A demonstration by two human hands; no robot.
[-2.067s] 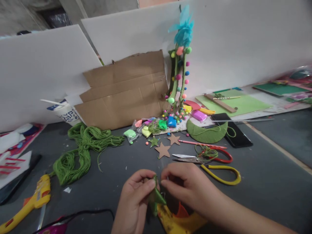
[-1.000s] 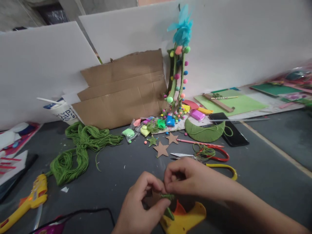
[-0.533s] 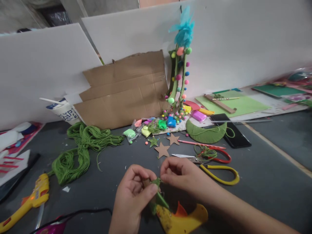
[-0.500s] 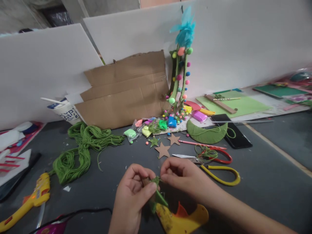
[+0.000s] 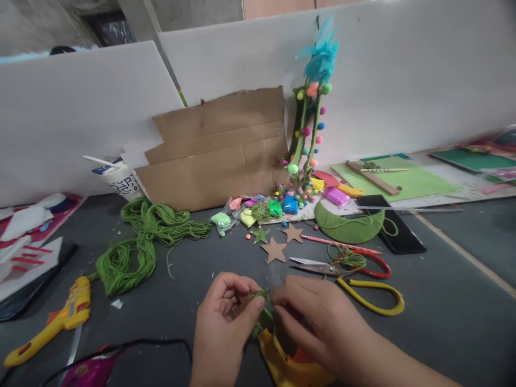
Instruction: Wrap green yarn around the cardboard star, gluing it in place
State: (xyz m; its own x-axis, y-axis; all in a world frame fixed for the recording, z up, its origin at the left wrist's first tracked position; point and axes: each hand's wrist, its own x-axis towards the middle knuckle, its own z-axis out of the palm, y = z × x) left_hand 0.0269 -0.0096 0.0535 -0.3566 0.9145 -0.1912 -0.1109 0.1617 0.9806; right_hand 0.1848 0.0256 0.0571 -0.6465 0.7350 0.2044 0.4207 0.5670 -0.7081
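My left hand (image 5: 228, 328) pinches a small piece wrapped in green yarn (image 5: 263, 293) between thumb and fingers; most of it is hidden. Close beside it, my right hand (image 5: 318, 317) has its fingers closed at the yarn, slightly blurred, and their tips are partly hidden. Under the hands lies a yellow craft piece (image 5: 274, 357) with an orange part, half covered by the right hand. Just beyond are two cardboard stars (image 5: 274, 250) and a small green star (image 5: 260, 235). Scissors (image 5: 316, 266) with red and yellow handles lie open to the right, tangled with green yarn.
Green yarn skeins (image 5: 129, 266) and a yellow glue gun (image 5: 72, 312) with a black cord lie left. Behind stand cardboard (image 5: 217, 172) and a pompom-trimmed decoration (image 5: 300, 140). A green crescent (image 5: 349, 226), pencil (image 5: 342, 243) and phone (image 5: 397, 228) lie right.
My right hand has moved forward and turned, its fingers now curled lower over the yellow piece. The left hand keeps its pinch. The whole view has shifted slightly.
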